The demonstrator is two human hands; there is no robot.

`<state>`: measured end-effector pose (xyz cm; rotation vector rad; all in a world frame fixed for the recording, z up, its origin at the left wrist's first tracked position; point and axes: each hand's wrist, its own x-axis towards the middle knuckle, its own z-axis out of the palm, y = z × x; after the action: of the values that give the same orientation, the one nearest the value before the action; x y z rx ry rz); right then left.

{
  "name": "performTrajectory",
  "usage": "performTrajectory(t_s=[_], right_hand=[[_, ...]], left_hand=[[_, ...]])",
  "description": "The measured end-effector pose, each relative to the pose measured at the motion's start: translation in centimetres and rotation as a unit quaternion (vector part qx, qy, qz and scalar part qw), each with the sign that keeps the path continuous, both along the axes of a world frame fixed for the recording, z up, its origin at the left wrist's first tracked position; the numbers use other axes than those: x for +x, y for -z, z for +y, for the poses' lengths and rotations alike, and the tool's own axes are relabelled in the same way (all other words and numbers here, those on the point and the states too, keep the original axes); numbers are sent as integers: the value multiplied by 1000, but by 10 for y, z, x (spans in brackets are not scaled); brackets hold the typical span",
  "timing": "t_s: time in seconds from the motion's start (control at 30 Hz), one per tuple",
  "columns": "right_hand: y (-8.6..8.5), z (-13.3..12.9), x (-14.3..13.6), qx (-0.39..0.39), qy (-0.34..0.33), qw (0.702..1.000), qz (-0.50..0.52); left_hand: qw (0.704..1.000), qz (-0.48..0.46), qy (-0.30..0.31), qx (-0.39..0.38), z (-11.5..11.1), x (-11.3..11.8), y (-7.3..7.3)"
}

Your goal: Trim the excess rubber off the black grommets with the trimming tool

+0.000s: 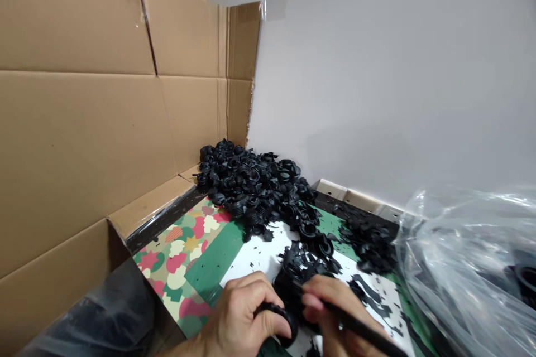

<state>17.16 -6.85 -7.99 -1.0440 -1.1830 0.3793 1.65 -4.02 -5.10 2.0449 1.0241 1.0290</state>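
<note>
Near the bottom centre, my left hand (245,312) is closed round a black ring-shaped part (288,326), thumb over its near side. Just to the right, my right hand (341,312) grips a black, pen-like tool (364,330) that slants down to the lower right. The tool's tip is hidden by the fingers and dark pieces. Beyond both hands, loose black parts and scraps (297,265) lie on a white sheet (259,259). A large heap of black ribbed parts (255,178) rises behind them.
Cardboard panels (84,128) stand along the left, and a pale wall (377,67) is behind. A patterned sheet (180,262) lies left of the white one. Black scraps (371,242) are piled at right, beside a clear plastic bag (464,256) with black parts inside.
</note>
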Motion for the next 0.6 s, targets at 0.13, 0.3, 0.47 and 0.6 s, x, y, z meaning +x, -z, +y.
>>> performTrajectory(t_s=[0.13, 0.3, 0.47, 0.6], right_hand=[[-1, 0, 13, -63, 44, 995, 61], [-3, -1, 2, -129, -31, 976, 174], [2, -2, -4, -132, -80, 968, 197], [1, -3, -8, -110, -100, 968, 200]], left_hand=[[1000, 6, -20, 10, 0, -1, 1], [999, 35, -29, 17, 4, -2, 1], [998, 60, -32, -13, 4, -2, -2], [997, 71, -33, -23, 3, -1, -4]])
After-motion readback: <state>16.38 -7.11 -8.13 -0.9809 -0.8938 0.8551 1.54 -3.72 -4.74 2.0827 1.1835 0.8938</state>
